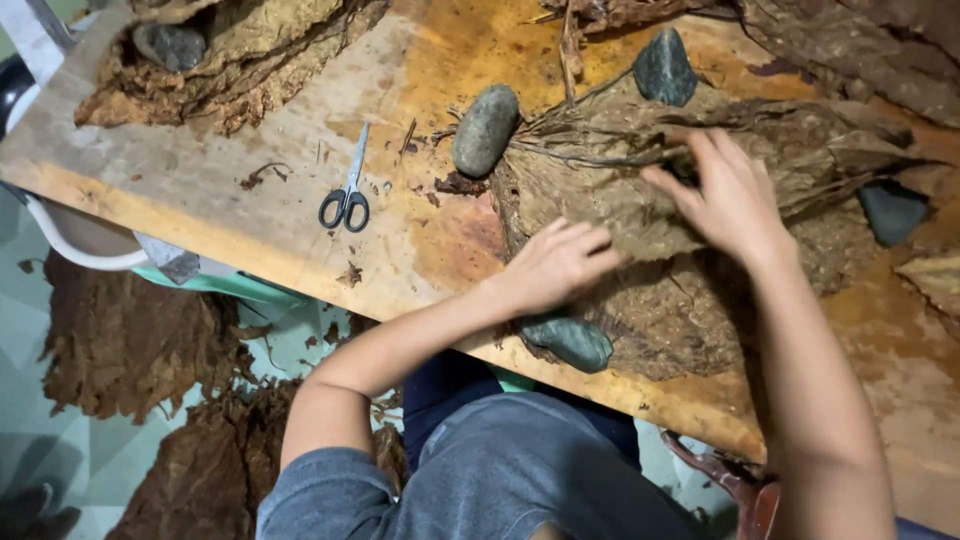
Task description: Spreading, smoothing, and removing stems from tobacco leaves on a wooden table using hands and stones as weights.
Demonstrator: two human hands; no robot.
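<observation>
Grey-blue sleeves and lap fill the 6 o'clock edge, with both bare forearms reaching up to a wooden counter [250, 200], stained orange-brown and running on a slant from 9 to 4 o'clock. On it, at centre right, lies a pile of dry brown leaves [660, 250].

Left hand [555, 262] rests flat on the pile's near left edge, fingers loosely bent, gripping nothing. Right hand [725, 195], toward 2 o'clock, presses spread fingers on the top leaf, open, grasping nothing.

Stones ring the pile: a grey one [485, 130] at 11 o'clock of it, a dark one [665, 68] at 12, another [892, 210] at 3, and a green-grey one [568, 340] at 7, just below the left wrist. Scissors [346, 200] lie shut on bare wood well to the left. A second leaf heap [230, 60] with its own stone [170, 45] sits at 11 o'clock.

Below the counter's near edge, more leaves [130, 340] cover a pale tiled floor [60, 450] at 8 o'clock.
</observation>
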